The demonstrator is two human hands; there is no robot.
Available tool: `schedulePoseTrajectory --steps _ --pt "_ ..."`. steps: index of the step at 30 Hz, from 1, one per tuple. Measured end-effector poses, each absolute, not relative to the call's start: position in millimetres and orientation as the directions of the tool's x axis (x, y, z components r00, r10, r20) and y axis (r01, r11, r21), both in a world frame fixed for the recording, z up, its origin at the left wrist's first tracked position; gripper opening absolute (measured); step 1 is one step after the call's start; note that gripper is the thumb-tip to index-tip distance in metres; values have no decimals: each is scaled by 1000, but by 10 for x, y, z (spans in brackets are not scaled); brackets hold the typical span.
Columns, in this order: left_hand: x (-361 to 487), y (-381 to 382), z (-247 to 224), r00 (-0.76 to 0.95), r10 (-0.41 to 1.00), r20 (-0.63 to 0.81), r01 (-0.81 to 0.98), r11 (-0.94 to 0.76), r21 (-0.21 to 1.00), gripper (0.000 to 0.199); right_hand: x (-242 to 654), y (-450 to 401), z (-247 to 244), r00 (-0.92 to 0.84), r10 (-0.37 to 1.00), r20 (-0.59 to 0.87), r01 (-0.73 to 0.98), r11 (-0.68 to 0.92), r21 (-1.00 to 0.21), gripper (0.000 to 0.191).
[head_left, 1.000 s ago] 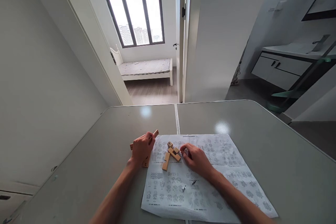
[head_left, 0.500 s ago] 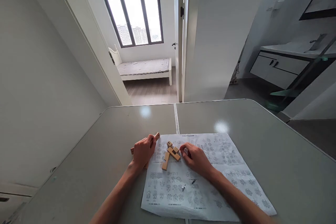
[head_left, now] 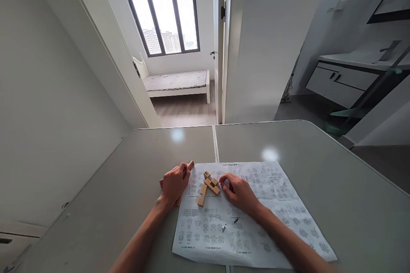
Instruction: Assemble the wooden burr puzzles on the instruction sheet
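My left hand (head_left: 174,183) is closed round a wooden puzzle block (head_left: 191,165) whose end sticks out past the fingers. More wooden pieces show partly from under that hand, at its left side and below the palm. Just right of it, on the printed paper sheet (head_left: 256,239), lies a small group of light wood pieces: a notched block (head_left: 202,195), another notched block (head_left: 211,187) and a small one with a dark mark (head_left: 206,175). My right hand (head_left: 238,192) rests on the sheet, fingers curled, tips beside the group. I see nothing in it.
Small dark and silvery bits (head_left: 224,227) lie on the lower part of the sheet. The grey table (head_left: 144,149) has a seam down its middle and a raised pale edge. Beyond it are a doorway, a bed (head_left: 176,81) and a sink cabinet (head_left: 339,81).
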State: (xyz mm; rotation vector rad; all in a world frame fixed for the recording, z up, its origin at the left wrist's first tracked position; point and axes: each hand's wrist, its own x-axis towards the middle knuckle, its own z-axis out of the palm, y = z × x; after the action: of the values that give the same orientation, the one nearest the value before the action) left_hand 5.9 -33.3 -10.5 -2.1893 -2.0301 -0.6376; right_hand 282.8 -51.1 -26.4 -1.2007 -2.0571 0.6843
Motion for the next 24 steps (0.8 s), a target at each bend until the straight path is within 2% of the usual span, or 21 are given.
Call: schedulePoseTrajectory --steps 4,12,18,24 --pt "65 -317 -73 12 927 374 947 -131 293 25 2830 -513 -253 -367 890 271 547 442 -710 17" --pt "6 -266 107 -99 893 440 832 -168 528 26 2830 -510 -278 -370 890 265 534 437 -724 17" --pt "-93 -290 179 12 904 426 737 -296 607 27 2830 -510 -260 -378 888 263 526 440 -728 17" --pt "-7 -327 236 83 926 369 568 -348 745 26 2826 -505 -292 -380 887 261 532 441 -723 17"
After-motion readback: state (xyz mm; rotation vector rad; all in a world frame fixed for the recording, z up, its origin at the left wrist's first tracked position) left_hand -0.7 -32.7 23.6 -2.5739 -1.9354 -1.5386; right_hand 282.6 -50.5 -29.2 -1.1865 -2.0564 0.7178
